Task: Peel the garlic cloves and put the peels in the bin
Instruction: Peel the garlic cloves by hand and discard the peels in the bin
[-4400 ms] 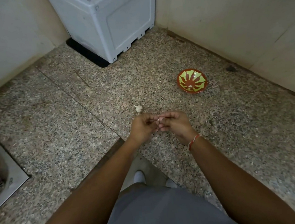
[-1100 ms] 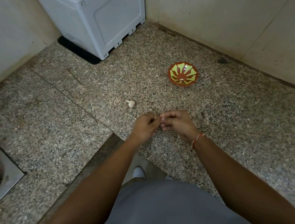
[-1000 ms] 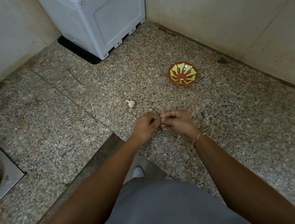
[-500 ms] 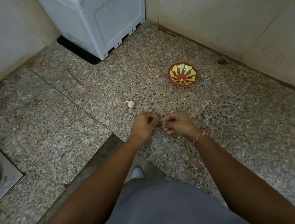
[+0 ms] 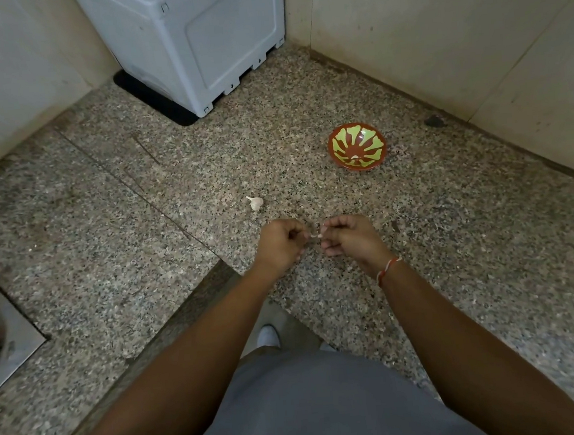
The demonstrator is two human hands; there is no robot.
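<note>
1. From my remote seat I see 2 bare hands held out over a speckled granite countertop (image 5: 452, 238), close together but apart, with a narrow gap between them.
2. The left hand (image 5: 279, 243) has its fingers curled in, thumb and forefinger pinched at the gap. What it pinches is too small for me to tell.
3. The right hand (image 5: 347, 238), wearing a red and white thread bracelet (image 5: 387, 269) at the wrist, is curled too, and its fingertips pinch a small pale garlic clove (image 5: 317, 235) whose tip pokes into the gap toward the left hand.
4. A second small white garlic piece with a thin stem (image 5: 255, 202) lies on the counter at about 11 o'clock from the hands, near them.
5. A round red bowl with a yellow-green petal pattern (image 5: 357, 146) sits at about 1 o'clock, well apart from the hands; a small pale bit lies inside it.
6. A light grey plastic appliance (image 5: 196, 42) stands at 12 o'clock in the far corner, on a black mat (image 5: 152, 94).
7. A steel sink edge (image 5: 9, 328) shows at 9 o'clock.
8. I see no bin in this view.
</note>
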